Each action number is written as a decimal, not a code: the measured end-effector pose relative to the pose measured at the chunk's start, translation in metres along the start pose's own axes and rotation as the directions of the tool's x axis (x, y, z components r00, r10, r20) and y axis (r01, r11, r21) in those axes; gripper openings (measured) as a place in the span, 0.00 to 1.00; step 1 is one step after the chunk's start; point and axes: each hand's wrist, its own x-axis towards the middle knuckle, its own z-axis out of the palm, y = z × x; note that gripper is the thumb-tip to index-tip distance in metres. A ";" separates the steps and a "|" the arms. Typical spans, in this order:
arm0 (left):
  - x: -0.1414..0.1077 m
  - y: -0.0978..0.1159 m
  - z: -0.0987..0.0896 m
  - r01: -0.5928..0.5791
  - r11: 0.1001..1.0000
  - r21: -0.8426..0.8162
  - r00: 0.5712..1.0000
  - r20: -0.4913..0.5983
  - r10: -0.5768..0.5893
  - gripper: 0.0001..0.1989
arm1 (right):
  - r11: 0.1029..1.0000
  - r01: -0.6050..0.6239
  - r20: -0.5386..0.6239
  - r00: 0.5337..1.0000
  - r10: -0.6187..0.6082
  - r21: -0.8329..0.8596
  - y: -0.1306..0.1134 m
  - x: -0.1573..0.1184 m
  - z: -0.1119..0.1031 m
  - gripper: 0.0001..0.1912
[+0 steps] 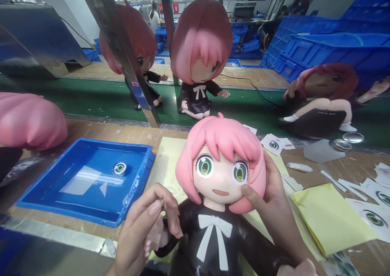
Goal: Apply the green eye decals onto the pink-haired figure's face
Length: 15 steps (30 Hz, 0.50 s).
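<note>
A large figure with pink hair (219,135), green eyes and a black dress with a white bow (215,227) lies face up in front of me. My right hand (272,198) grips the right side of its head, the thumb pressing on the cheek just below the eye. Beside the figure's arm on the left is my left hand (152,219), its fingers curled and thumb drawn in against them. Whether anything small is between those fingertips I cannot make out. The figure's own small hand (157,235) shows behind my left fingers.
A shallow blue tray (134,211) holds water, an eye decal (120,168) and paper pieces. Yellow cloth (332,217) and cut decal sheets (373,215) lie at right. More pink-haired figures (201,40) sit on a green conveyor (243,105), behind a metal post (134,64).
</note>
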 end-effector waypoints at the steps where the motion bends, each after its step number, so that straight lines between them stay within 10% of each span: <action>1: 0.000 0.000 0.001 0.000 1.000 0.000 1.000 -0.004 0.000 0.16 | 1.000 0.004 0.002 1.000 -0.004 -0.010 0.001 0.001 0.001 0.46; 8: 0.000 0.002 0.000 0.034 0.999 0.015 0.999 -0.011 -0.033 0.16 | 0.987 -0.056 -0.329 0.944 0.004 -0.150 0.024 0.007 -0.029 0.41; 15: 0.002 0.000 -0.016 0.029 0.997 0.078 0.992 0.123 -0.039 0.16 | 0.515 -0.785 -0.767 0.552 0.327 -0.346 0.078 -0.006 -0.125 0.70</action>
